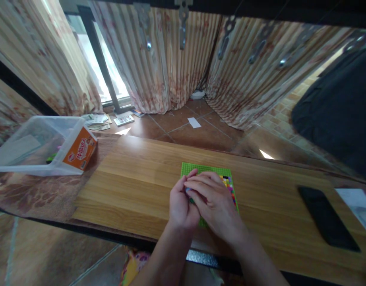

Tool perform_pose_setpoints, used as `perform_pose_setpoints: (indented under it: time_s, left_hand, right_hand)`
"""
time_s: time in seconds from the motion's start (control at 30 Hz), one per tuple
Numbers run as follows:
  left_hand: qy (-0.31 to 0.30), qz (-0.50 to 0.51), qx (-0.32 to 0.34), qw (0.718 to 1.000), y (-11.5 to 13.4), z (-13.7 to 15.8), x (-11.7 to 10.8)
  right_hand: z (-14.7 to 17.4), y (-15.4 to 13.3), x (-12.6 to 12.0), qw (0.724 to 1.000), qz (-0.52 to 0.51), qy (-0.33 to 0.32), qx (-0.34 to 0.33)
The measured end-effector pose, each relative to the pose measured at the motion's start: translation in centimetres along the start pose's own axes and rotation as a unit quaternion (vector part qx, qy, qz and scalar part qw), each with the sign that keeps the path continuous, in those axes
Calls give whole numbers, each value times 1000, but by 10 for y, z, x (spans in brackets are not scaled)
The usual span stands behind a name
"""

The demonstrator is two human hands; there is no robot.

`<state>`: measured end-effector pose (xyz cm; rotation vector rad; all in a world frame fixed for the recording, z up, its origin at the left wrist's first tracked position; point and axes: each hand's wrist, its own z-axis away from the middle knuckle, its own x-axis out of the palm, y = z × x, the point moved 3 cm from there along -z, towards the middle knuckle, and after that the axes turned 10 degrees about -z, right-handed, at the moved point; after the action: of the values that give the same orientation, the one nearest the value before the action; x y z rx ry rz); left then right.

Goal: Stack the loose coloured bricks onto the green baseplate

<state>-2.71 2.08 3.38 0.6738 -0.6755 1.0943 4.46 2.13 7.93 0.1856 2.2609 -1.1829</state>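
A green studded baseplate [200,169] lies flat on the wooden board [129,178]. Small coloured pieces [228,183] in red, yellow and pink fill part of its right side. My left hand [181,204] and my right hand [214,200] rest together on the plate's middle, fingers curled and touching. Something small and pale blue shows between the fingertips; which hand pinches it is unclear. Most of the plate's lower half is hidden under both hands.
A clear plastic bin [36,145] with an orange label sits at the left. A black phone [327,216] and a white sheet [357,204] lie at the right. Papers [99,121] lie on the tiled floor by the curtains. A dark garment [337,107] hangs at the right.
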Motion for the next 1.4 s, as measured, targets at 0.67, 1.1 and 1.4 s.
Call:
perform_pose_setpoints:
  time_s: [0.67, 1.1, 1.4]
  left_hand:
    - [29, -35, 48, 998, 16, -9, -15]
    - [-46, -29, 54, 997, 29, 2, -12]
    - [-77, -35, 95, 992, 39, 16, -14]
  right_hand:
    - [14, 53, -40, 984, -7, 173, 50]
    - [95, 21, -26, 988, 97, 63, 103]
    - [126, 60, 6, 966, 233, 79, 83]
